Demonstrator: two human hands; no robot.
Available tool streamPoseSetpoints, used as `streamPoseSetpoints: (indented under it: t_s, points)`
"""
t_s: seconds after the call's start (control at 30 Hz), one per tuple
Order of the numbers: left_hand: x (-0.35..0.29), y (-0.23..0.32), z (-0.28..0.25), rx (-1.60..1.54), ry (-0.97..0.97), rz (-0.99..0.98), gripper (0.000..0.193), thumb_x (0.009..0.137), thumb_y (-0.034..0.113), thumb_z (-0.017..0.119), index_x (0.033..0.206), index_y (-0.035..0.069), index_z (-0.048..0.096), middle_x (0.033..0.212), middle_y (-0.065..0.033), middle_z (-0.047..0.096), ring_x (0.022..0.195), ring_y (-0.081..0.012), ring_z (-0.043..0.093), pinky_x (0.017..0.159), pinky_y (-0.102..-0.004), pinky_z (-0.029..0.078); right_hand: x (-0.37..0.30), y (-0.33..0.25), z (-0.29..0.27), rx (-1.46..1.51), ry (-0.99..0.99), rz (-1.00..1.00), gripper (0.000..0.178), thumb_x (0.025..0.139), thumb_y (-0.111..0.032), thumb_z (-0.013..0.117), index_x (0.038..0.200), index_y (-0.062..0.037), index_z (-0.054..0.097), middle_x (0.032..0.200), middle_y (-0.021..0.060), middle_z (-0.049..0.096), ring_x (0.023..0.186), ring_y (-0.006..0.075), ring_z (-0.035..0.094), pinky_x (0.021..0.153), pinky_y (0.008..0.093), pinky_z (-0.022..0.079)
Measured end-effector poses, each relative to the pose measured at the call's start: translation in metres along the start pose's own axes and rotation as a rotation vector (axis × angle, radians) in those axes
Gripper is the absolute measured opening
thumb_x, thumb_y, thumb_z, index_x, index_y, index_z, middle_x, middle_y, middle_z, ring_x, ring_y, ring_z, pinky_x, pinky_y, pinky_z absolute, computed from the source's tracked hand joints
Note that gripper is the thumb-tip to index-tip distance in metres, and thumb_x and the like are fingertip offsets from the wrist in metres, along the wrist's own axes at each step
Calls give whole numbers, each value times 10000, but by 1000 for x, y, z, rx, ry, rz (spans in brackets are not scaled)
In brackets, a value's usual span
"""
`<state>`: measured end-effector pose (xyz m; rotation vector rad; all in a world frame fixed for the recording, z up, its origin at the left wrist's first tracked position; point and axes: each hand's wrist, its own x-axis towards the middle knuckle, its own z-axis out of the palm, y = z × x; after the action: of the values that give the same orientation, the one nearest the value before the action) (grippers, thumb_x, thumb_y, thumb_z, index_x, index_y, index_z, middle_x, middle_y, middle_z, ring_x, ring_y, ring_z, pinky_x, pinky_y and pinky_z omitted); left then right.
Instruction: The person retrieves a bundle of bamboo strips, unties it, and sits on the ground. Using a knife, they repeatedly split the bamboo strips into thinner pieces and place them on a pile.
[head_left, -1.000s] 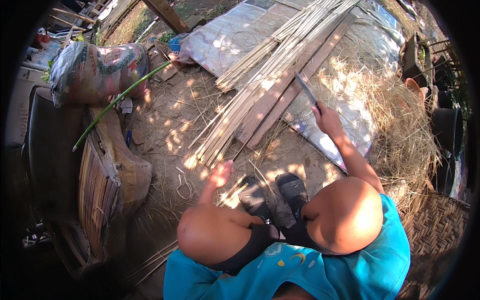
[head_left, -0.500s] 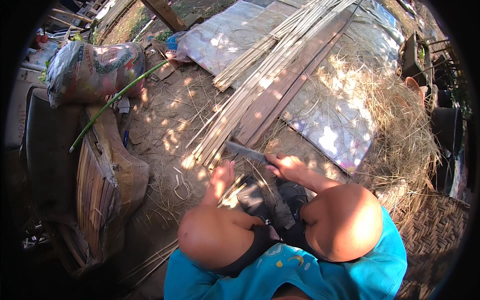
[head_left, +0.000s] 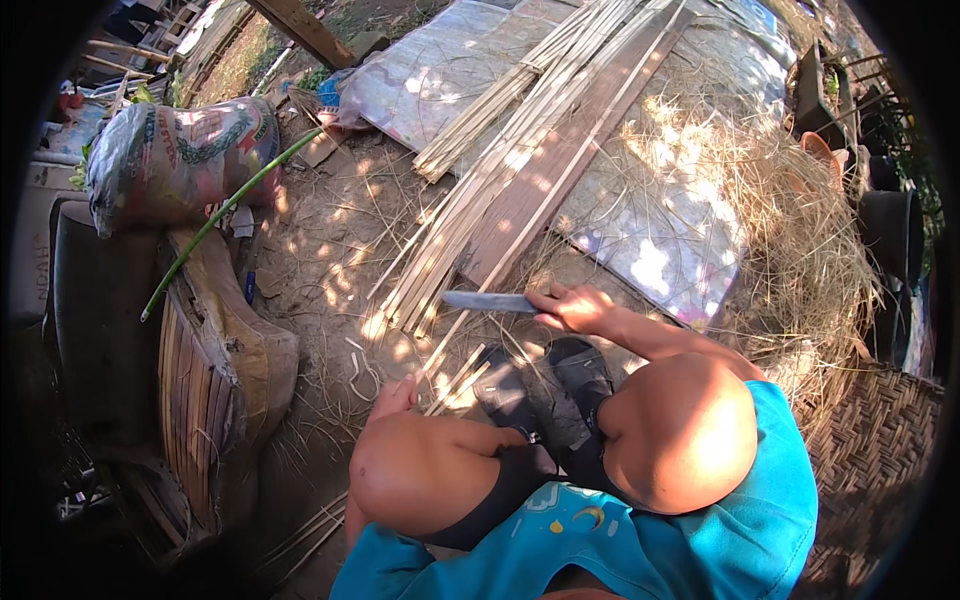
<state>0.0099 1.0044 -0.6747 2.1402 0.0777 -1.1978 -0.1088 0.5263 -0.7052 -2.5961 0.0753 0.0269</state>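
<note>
Between the fingers of my left hand [head_left: 396, 396], low beside my left knee, is the near end of a long pale bamboo strip [head_left: 553, 200]. That strip runs up and away to the right over a brown wooden plank [head_left: 500, 235]. My right hand [head_left: 574, 308] is closed round the handle of a knife [head_left: 490, 301], its broad blade pointing left. The blade lies across the held strip; whether it touches cannot be made out. A bundle of split bamboo strips [head_left: 460, 243] lies along the plank's left side. Short bamboo pieces [head_left: 462, 385] lie near my left shoe.
Straw-like shavings [head_left: 800, 230] heap at the right, beside a printed sheet [head_left: 640, 250]. A woven mat [head_left: 865, 450] lies at lower right. On the left stand a stuffed sack [head_left: 180, 160], a green stalk [head_left: 215, 217] and a worn wooden piece [head_left: 245, 340].
My left hand has drawn back toward my left knee. The knife has turned more level. Along the plank, a pale strip shows where a dark one showed before.
</note>
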Motion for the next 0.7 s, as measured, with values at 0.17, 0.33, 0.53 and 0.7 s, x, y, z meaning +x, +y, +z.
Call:
streamPoseSetpoints:
  t_s: [0.17,0.33,0.53,0.7]
  points:
    - [-20,-29,-28,146,-6,-189,567,1067,462,439,767,20,626,630,-16,559,586,-128,500,577,-338,411,4,59,-31,81,177,355,367,1027,-406,534,1307,-169,557,871,184,676,801,423,678,693,526,534]
    - [26,45,41,48,140,319,515,1037,463,524,786,28,640,608,-9,528,582,-106,466,552,-316,389,26,-2,-3,-13,-72,-131,430,1034,-446,504,1382,-195,528,848,185,658,783,397,688,714,531,546]
    - [35,0,10,55,42,106,489,1046,447,523,780,52,635,600,25,488,543,-83,410,540,-299,365,14,57,-23,55,230,209,380,1030,-435,516,1269,-146,576,840,202,692,749,439,675,674,522,537]
    - [47,39,30,46,-27,357,432,1049,397,537,849,37,665,687,14,563,620,-76,470,582,-275,397,26,80,-41,-24,216,151,374,1047,-430,481,1277,-153,584,887,211,677,779,416,682,700,517,547]
